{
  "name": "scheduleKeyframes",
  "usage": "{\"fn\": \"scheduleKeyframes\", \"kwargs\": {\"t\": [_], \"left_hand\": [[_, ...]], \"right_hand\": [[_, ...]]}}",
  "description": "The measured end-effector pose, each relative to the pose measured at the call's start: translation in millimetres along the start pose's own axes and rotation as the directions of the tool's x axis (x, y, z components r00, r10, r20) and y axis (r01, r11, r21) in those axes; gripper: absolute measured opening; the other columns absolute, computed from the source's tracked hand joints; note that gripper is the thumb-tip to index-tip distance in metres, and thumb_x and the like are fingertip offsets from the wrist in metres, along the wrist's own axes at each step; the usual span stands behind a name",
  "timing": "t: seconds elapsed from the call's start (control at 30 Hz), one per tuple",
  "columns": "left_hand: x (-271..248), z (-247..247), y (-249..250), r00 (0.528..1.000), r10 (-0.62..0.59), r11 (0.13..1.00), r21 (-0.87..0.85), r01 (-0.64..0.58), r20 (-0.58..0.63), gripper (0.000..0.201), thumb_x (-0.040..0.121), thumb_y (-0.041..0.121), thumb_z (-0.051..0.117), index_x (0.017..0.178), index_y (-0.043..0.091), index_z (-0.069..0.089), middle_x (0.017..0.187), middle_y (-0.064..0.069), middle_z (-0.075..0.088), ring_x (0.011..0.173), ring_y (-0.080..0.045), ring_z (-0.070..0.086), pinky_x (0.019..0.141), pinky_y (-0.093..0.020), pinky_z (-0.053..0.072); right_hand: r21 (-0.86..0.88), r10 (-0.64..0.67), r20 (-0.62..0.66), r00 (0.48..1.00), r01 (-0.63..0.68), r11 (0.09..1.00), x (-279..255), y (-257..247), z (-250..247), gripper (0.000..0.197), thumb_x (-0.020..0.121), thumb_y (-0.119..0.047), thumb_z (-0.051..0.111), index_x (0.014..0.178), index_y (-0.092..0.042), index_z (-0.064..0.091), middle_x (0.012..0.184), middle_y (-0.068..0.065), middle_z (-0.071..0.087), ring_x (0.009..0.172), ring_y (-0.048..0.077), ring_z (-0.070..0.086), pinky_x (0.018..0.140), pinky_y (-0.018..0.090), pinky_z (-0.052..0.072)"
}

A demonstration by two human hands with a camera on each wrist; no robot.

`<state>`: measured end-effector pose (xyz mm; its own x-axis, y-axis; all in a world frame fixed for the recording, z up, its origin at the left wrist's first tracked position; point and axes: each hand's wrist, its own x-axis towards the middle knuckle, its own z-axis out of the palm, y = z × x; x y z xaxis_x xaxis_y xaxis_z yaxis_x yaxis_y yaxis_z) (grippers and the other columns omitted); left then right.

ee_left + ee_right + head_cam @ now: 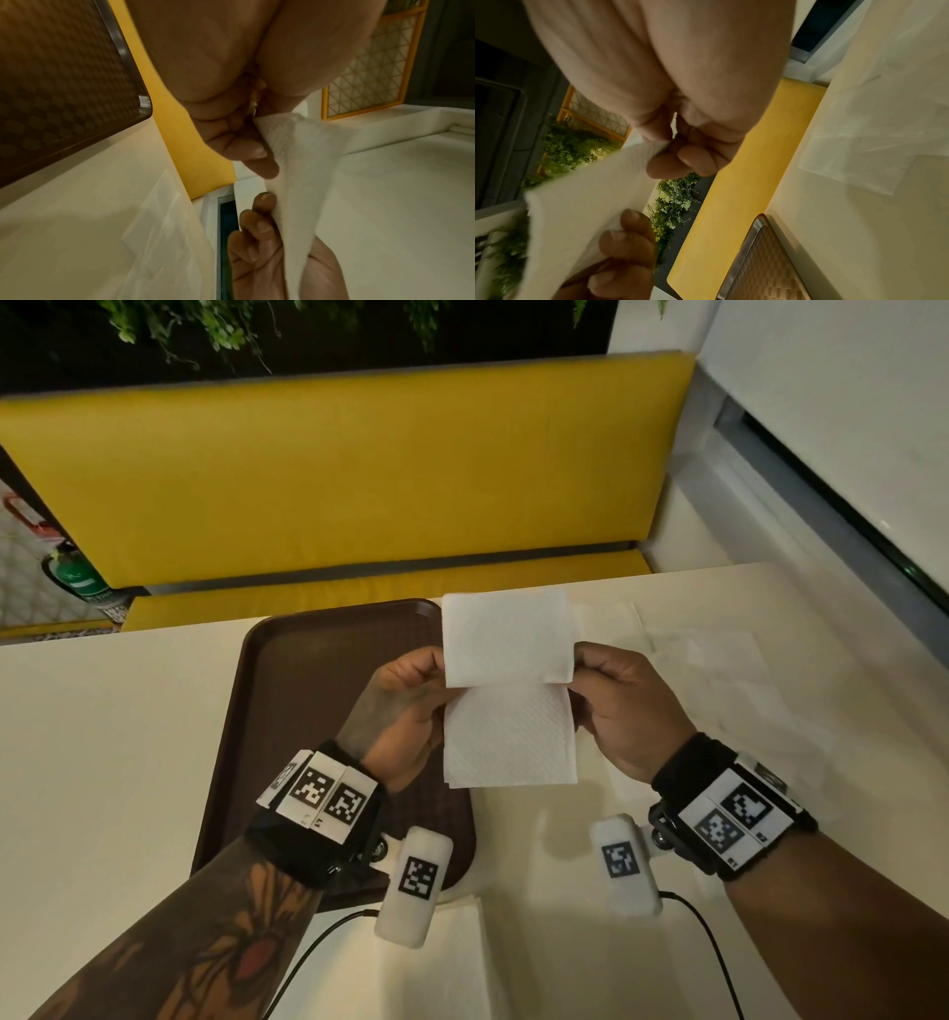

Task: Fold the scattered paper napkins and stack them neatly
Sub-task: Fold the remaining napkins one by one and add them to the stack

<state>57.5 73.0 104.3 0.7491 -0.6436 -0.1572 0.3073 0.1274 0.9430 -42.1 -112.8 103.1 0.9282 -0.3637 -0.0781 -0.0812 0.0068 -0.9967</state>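
- While it is held in the air above the cream table (102,737), the white paper napkin (508,690) bends along a crosswise fold.
- The left hand (405,706) pinches its left edge; the right hand (626,706) pinches its right edge.
- A brown tray (287,690) lies to the left.
- More napkins (719,660) lie flat at far right.

A: Tray (287,690) position?
B: On the counter (102,762), left part. Held napkin (508,690) over its right edge.
A: Other napkins?
B: Flat napkins (719,670) right of tray; bench (334,469) behind it.
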Motion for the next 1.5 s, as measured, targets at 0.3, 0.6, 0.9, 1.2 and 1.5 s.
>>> {"fn": "scheduleKeyframes", "kwargs": {"t": [0.3, 0.6, 0.9, 1.2, 1.5], "left_hand": [[-1, 3, 3, 0.996, 0.033, 0.992, 0.121, -0.023, -0.077, 0.028, 0.093, 0.019, 0.053, 0.073, 0.009, 0.070, 0.083, -0.010, 0.071, 0.077, -0.026, 0.068, 0.064, -0.033, 0.056], [1, 0, 1, 0.996, 0.089, 0.959, 0.272, -0.078, -0.026, 0.033, 0.075, -0.009, 0.065, 0.099, 0.012, 0.056, 0.080, 0.002, 0.074, 0.075, -0.010, 0.071, 0.063, -0.021, 0.057], [-15, -9, 0, 0.995, -0.005, 0.939, 0.340, 0.040, -0.101, 0.036, 0.077, 0.006, 0.070, 0.104, 0.018, 0.051, 0.092, -0.004, 0.072, 0.081, -0.015, 0.072, 0.065, -0.031, 0.061], [-92, -54, -27, 0.962, -0.241, 0.814, 0.513, 0.273, -0.130, 0.043, 0.072, 0.011, 0.077, 0.106, 0.020, 0.053, 0.087, -0.008, 0.071, 0.073, -0.024, 0.071, 0.063, -0.043, 0.059], [-147, -53, -95, 0.899, -0.335, 0.517, 0.743, 0.426, -0.283, 0.048, 0.076, 0.020, 0.077, 0.110, 0.026, 0.043, 0.068, -0.001, 0.068, 0.051, -0.010, 0.065, 0.052, -0.017, 0.049]], "right_hand": [[-0.139, -0.055, -0.035, 0.998, 0.050, 0.989, 2, -4, -2, 0.007, 0.093, -0.012, 0.062, 0.087, -0.010, 0.066, 0.068, 0.000, 0.061, 0.065, 0.010, 0.054, 0.066, 0.023, 0.045], [-0.220, 0.046, 0.042, 0.998, -0.036, 0.975, 3, -8, 0, 0.014, 0.093, -0.009, 0.061, 0.100, 0.003, 0.063, 0.093, 0.021, 0.070, 0.086, 0.030, 0.068, 0.076, 0.040, 0.056], [-0.146, 0.143, 0.163, 0.976, -0.120, 0.982, -8, -5, 14, 0.019, 0.092, -0.006, 0.061, 0.108, -0.016, 0.066, 0.101, -0.005, 0.073, 0.089, 0.006, 0.071, 0.072, 0.019, 0.056], [-0.412, 0.407, 0.415, 0.814, -0.231, 0.881, -48, 22, 39, 0.012, 0.087, -0.012, 0.069, 0.097, -0.004, 0.069, 0.087, 0.018, 0.072, 0.057, 0.014, 0.061, 0.053, 0.023, 0.047], [-0.702, 0.597, 0.393, 0.700, -0.191, 0.686, -81, 88, 74, 0.008, 0.083, -0.018, 0.075, 0.084, -0.015, 0.068, 0.070, 0.003, 0.070, 0.053, 0.015, 0.062, 0.056, 0.028, 0.053]]}}
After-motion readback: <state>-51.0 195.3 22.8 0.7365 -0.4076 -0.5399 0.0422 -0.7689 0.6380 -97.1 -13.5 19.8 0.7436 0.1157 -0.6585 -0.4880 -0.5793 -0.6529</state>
